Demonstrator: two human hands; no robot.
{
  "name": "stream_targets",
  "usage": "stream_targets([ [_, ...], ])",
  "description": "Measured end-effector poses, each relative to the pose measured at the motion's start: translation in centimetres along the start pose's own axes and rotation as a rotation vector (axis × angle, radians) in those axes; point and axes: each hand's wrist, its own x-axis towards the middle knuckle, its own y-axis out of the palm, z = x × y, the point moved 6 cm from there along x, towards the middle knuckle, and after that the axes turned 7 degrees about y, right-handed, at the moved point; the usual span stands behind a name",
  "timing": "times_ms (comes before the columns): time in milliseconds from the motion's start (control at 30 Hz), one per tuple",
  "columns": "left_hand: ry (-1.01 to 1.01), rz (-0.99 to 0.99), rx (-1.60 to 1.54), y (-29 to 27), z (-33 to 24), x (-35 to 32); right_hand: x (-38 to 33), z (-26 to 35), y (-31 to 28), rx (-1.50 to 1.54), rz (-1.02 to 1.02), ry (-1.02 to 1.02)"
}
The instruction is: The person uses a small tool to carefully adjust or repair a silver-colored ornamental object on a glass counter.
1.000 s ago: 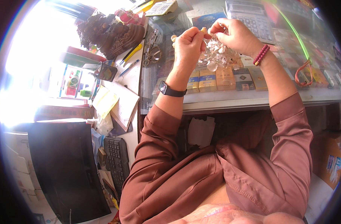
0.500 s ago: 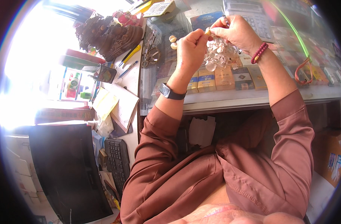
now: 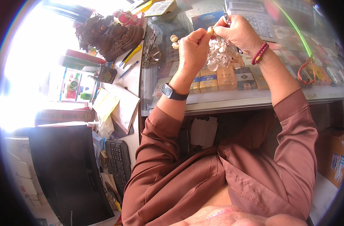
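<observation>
Pale clove (image 3: 210, 31) pinched, left hand (image 3: 193, 47); right hand (image 3: 240, 34) curled round tool (image 3: 227, 19)

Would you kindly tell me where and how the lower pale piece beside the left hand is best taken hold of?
I would pinch the lower pale piece across its rounded sides, coming from above and the left. It looks small and low on the glass top, with the left hand close on its right and another pale piece just beyond it.

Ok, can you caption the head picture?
Left hand and right hand hold a small pale-yellow piece near thin whitish flakes on a clear glass counter.
</observation>
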Motion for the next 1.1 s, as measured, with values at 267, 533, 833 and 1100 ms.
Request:
stream_targets([
  [267, -0.275, -0.099, -0.348, -0.8, 1.1, 0.1, -0.2, 0.3, 0.7, -0.161, 0.123, 0.017],
  [533, -0.193, -0.039, -0.19, -0.5, 1.6, 0.3, 0.3, -0.3, -0.1, -0.132, 0.032, -0.087],
  [833, -0.021, 0.014, -0.008, 0.0, 1.0, 0.1, -0.2, 0.4, -0.3, -0.071, 0.063, 0.113],
  [1100, 0.045, 0.004, 0.103, 0.0, 0.3, 0.1, -0.1, 0.1, -0.2, -0.055, 0.035, 0.092],
])
